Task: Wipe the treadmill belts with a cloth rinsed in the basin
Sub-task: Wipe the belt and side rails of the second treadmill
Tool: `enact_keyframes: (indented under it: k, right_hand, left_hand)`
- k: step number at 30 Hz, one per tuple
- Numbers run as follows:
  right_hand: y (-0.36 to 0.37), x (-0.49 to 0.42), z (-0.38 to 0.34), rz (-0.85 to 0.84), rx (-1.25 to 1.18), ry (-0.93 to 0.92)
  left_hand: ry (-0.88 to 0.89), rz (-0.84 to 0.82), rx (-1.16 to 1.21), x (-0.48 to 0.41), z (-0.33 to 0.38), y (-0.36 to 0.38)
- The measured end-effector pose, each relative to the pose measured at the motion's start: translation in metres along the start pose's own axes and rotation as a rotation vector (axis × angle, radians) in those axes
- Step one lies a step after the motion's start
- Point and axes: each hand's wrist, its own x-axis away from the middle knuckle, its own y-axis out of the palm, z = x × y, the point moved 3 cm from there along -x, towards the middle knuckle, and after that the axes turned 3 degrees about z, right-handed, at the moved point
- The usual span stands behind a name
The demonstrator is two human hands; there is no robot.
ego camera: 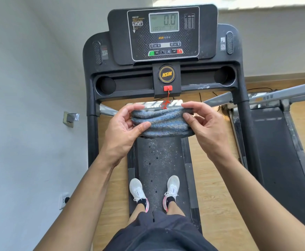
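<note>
- Cloth (161, 122), grey-blue and folded, held up over the front of the treadmill belt (158, 160)
- left hand (122, 127) pinches its left end
- right hand (205, 124) pinches its right end
- white shoes (138, 192) stand on the speckled belt

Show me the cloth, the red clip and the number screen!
cloth (163, 124): head view, middle of the folded grey-blue bundle.
red clip (168, 88): head view, its flat red face.
number screen (163, 22): head view, centre of the display.
</note>
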Motion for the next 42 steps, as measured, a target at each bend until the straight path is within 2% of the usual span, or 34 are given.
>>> enact_keyframes:
  k: [5, 10, 15, 19, 22, 27, 29, 31, 34, 36, 39, 42]
  right_hand:
    - [-0.002, 0.004, 0.003, -0.025, 0.013, -0.008]
    - [-0.001, 0.009, 0.004, -0.04, -0.015, 0.007]
    - [-0.003, 0.004, 0.007, 0.0, 0.053, 0.006]
    - [-0.005, 0.0, 0.007, 0.044, 0.049, 0.034]
    - [-0.007, -0.001, 0.006, 0.034, 0.076, 0.042]
    - [-0.009, 0.0, 0.003, 0.055, 0.091, 0.002]
    - [-0.01, 0.001, -0.002, 0.082, 0.128, -0.04]
    - [-0.012, 0.001, -0.012, 0.1, 0.16, -0.106]
    - [-0.016, 0.003, -0.038, 0.086, 0.145, -0.237]
    - [-0.013, 0.002, -0.047, 0.04, 0.065, -0.26]
    - [0.003, -0.011, -0.028, -0.047, -0.051, -0.091]
    - [0.011, -0.027, 0.011, 0.043, 0.173, 0.012]
  left_hand:
    - [-0.006, 0.145, -0.02, 0.0, -0.004, -0.004]
    - [0.028, 0.171, -0.139, 0.0, -0.006, -0.006]
    - [0.011, 0.127, -0.229, -0.003, -0.005, -0.005]
    - [-0.112, -0.028, -0.309, -0.004, -0.006, -0.008]
    - [-0.016, -0.032, -0.548, -0.009, -0.005, -0.011]
    - [0.136, 0.098, -0.66, -0.015, 0.005, -0.014]
    - [0.172, 0.109, -0.642, -0.014, 0.013, -0.015]
    - [0.207, 0.03, -0.571, -0.01, 0.027, -0.012]
    - [0.225, -0.16, -0.249, -0.008, 0.045, -0.009]
    - [0.136, -0.215, -0.031, -0.012, 0.046, -0.005]
    - [-0.059, -0.132, 0.13, -0.024, 0.026, 0.005]
    - [-0.24, -0.058, 0.202, -0.031, -0.002, 0.008]
